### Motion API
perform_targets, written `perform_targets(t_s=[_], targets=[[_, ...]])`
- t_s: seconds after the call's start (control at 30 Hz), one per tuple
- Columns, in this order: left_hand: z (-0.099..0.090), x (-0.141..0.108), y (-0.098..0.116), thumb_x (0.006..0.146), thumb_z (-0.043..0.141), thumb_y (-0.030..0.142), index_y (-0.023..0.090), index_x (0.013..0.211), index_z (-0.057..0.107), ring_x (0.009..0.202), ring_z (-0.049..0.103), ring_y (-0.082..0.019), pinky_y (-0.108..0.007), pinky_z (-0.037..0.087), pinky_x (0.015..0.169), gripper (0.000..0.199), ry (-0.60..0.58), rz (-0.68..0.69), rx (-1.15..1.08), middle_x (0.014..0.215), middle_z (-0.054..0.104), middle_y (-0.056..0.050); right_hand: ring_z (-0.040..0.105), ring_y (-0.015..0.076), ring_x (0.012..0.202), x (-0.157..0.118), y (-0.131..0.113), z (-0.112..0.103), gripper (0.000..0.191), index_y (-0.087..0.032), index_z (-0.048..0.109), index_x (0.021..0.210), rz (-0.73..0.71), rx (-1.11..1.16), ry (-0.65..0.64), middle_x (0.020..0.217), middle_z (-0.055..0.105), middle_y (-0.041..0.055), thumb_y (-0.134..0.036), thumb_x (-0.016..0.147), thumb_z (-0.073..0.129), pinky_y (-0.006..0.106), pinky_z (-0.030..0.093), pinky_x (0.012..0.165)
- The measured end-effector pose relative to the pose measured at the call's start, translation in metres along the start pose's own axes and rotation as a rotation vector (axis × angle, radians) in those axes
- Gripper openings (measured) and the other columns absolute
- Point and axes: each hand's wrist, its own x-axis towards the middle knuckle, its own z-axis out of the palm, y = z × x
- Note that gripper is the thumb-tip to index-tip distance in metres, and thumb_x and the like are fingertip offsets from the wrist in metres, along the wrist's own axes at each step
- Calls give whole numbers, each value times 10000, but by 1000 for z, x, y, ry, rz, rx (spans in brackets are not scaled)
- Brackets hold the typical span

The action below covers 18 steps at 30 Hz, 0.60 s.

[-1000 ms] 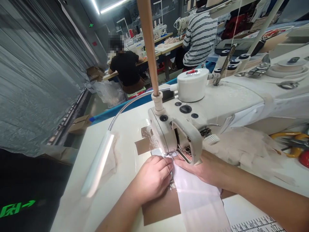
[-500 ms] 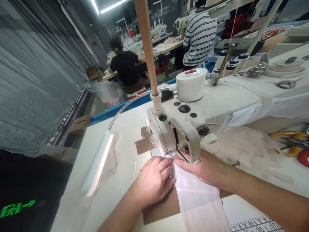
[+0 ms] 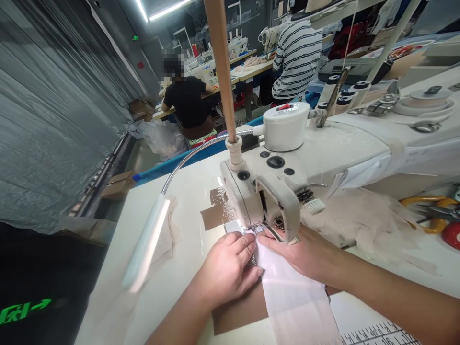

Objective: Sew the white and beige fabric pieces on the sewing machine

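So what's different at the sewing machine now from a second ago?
The left hand's thumb has stretched out to the right, its tip now by the left edge of the pale cloth. Nothing was visibly let go or newly gripped. The right hand stays on the cloth near the presser foot; the lamp is where it was.

Dim toward the back, bright ceiling tubes (image 3: 170,9), lit gooseneck lamp (image 3: 146,244) — wide-angle edge stretch

Right of grey sheeting (image 3: 61,110), dark wall (image 3: 153,48) is being lit by tube lights (image 3: 170,9); beside sheeting, floor (image 3: 143,157) is being partly covered by cardboard boxes (image 3: 118,185); farther right, worktables (image 3: 247,72) are being used.
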Motion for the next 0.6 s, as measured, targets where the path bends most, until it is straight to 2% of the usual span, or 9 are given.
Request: perform_targets(t_s=[0.2,0.33,0.5,0.6], targets=[[-1,0,-4,878,528,378,101,1183,588,1000,549,-289,-439,493,870,416,-31,-32,-35,1215,604,-147,611,215,825,1,0,8,304,-233,675,967,-15,-67,21,920,673,67,-142,901,393,344,467,749],[0,-1,-4,869,544,389,120,1223,562,1000,537,-290,-451,476,869,444,-23,-18,-49,1207,587,-147,603,225,859,-1,6,9,260,-233,665,1011,-29,-47,26,937,666,73,-182,904,434,355,466,774],[0,-1,-3,868,545,363,124,1145,594,968,538,-275,-433,474,840,369,9,1,-75,1139,603,-139,595,223,892,1,15,5,242,-253,663,1001,-19,77,-93,952,667,53,-237,913,438,349,476,788],[-1,-1,-4,871,541,347,132,1162,580,994,540,-272,-436,470,867,364,6,22,-87,1177,605,-136,594,225,904,4,16,1,246,-240,669,976,-21,148,-103,958,668,57,-242,910,432,353,475,794]])
